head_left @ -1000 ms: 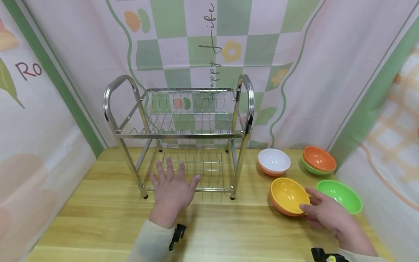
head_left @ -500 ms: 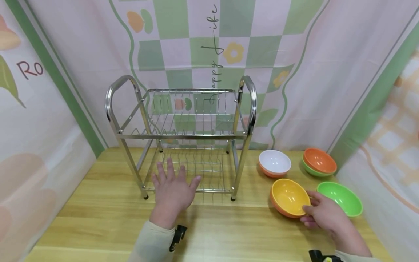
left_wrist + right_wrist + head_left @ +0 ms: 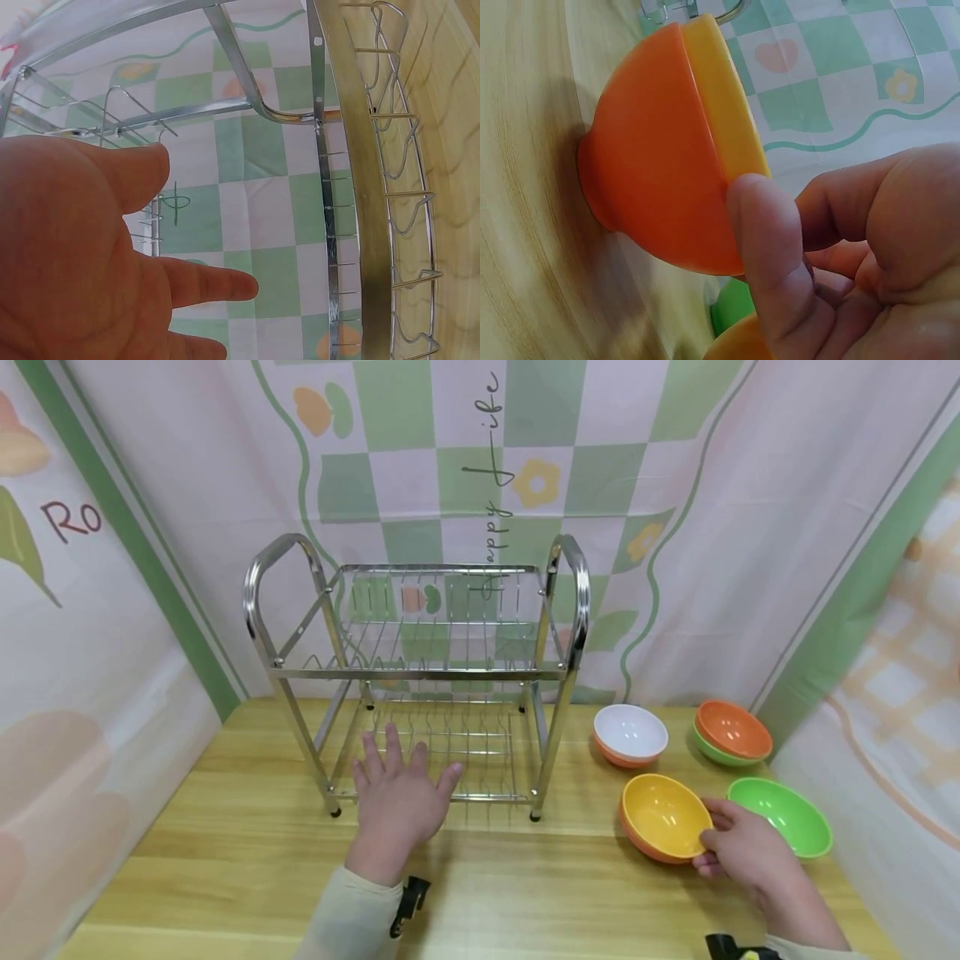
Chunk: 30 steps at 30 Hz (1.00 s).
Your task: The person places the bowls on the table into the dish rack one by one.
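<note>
On the right of the table, a yellow bowl sits nested in an orange bowl. My right hand pinches the near right rim of the yellow bowl, the thumb at its edge and the other fingers partly hidden. The orange bowl's foot appears to rest on the wood. My left hand is spread in front of a two-tier metal dish rack, palm down and holding nothing. In the left wrist view its fingers reach out near the rack's wires.
Behind the yellow bowl stands a white bowl in an orange one. At the back right, an orange bowl is nested in a green one. A green bowl sits beside my right hand. Patterned cloth closes off the back and sides.
The head view has shifted slightly. My right thumb has moved a little along the yellow bowl's rim, and the fingers show lower beside it. The left hand stays put.
</note>
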Motion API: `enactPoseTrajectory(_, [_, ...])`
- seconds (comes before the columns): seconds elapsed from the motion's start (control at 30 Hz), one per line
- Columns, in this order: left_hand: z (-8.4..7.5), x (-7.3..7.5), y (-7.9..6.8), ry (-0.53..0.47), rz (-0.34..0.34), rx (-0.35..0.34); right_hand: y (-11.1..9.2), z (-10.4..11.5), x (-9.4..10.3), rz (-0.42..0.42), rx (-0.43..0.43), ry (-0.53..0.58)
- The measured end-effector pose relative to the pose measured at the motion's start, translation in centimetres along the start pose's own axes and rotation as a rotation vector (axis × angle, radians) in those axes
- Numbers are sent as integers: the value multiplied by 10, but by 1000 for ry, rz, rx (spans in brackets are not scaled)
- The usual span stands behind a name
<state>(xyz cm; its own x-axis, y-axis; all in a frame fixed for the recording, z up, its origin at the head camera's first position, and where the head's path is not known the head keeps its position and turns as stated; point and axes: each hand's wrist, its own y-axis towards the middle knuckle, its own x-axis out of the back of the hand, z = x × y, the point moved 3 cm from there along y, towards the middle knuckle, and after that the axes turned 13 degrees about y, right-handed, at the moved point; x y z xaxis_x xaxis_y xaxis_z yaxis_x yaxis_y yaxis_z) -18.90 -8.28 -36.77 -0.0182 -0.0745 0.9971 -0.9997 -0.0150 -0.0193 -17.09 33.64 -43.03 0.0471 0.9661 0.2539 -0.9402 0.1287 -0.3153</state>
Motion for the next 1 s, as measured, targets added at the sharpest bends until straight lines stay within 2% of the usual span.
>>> enactPoseTrajectory(0.17, [-1, -1, 0, 17, 4, -1, -2, 0, 2, -10, 9, 14])
enactPoseTrajectory(0.43, [-2, -1, 0, 20, 5, -6, -7, 4, 9, -36, 85, 48])
enactPoseTrajectory(0.63, [-2, -2, -1, 30, 5, -9, -12, 8, 14, -37, 103, 72])
enactPoseTrajectory(1.0, [-5, -2, -3, 41, -2, -2, -18, 18, 10, -44, 146, 102])
